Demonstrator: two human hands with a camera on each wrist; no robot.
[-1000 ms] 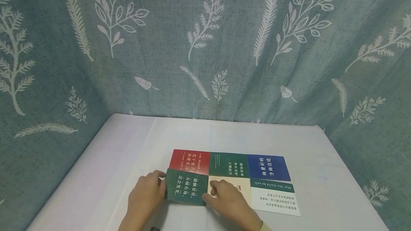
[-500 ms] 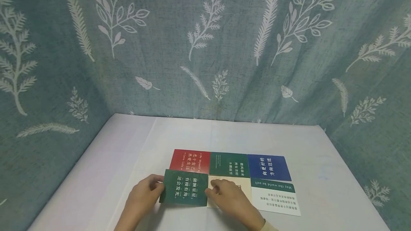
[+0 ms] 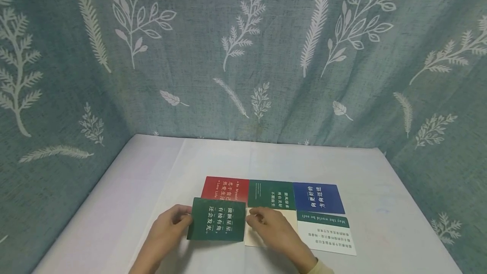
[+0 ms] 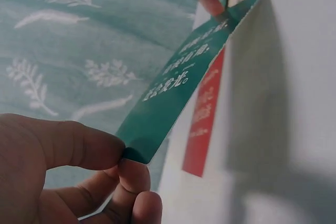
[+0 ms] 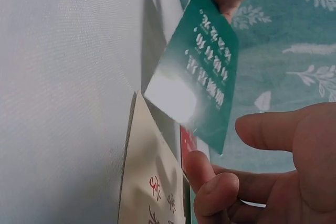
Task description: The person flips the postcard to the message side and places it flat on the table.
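A dark green card (image 3: pixel 218 220) with white characters is held up off the table, over the near edge of a red card (image 3: pixel 224 188). Thumb and fingers of the left hand (image 3: pixel 168 228) pinch its left end, as the left wrist view shows close up. By its right end is the right hand (image 3: pixel 272 229), above a cream card (image 3: pixel 253 237) that it partly hides. In the right wrist view a gap separates the right thumb from the fingers, and nothing is gripped there; the green card's corner (image 5: pixel 218 142) is close to them.
Behind the cream card lies another green card (image 3: pixel 262 193), with a blue card (image 3: pixel 318 198) to its right. A white card with a green band (image 3: pixel 326 236) lies at the near right. All rest on a white-covered table (image 3: pixel 171 168), enclosed by a leaf-patterned curtain (image 3: pixel 198 100).
The held green card has risen off the table and shifted slightly left with the left hand. The right hand has moved slightly right, and its thumb has come away from the card's edge.
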